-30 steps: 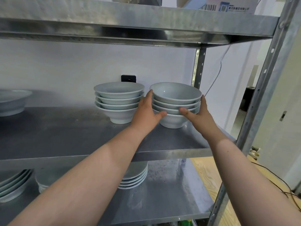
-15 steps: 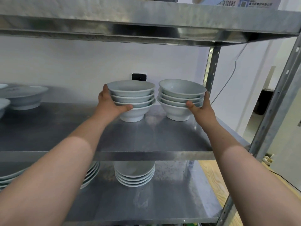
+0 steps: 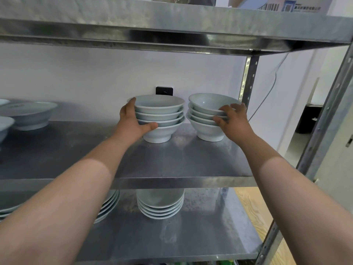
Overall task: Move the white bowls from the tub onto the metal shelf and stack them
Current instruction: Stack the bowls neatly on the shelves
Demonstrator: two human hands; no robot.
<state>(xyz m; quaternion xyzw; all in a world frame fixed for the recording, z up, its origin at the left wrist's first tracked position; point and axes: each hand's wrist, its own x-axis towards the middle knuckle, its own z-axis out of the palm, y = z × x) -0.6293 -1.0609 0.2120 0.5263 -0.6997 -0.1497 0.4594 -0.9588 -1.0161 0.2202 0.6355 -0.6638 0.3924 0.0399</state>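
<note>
Two stacks of white bowls stand side by side at the back of the metal shelf [image 3: 172, 165]. My left hand [image 3: 131, 123] wraps the left side of the left stack [image 3: 162, 115], thumb under a lower rim and fingers up at the top rim. My right hand [image 3: 233, 119] rests on the front right of the right stack [image 3: 204, 111], fingers spread over the rims and thumb against a lower bowl. Both stacks sit upright on the shelf, a small gap between them. The tub is out of sight.
Wider shallow bowls [image 3: 28, 115] sit at the shelf's left end. Plate stacks [image 3: 160, 205] lie on the shelf below. An upper shelf [image 3: 172, 22] hangs close overhead. A shelf post [image 3: 248, 79] stands behind the right stack, and a black wall fitting [image 3: 164, 90] behind the left.
My left hand left the right stack and took hold of the left stack. My right hand slid from the side of the right stack onto its front rims.
</note>
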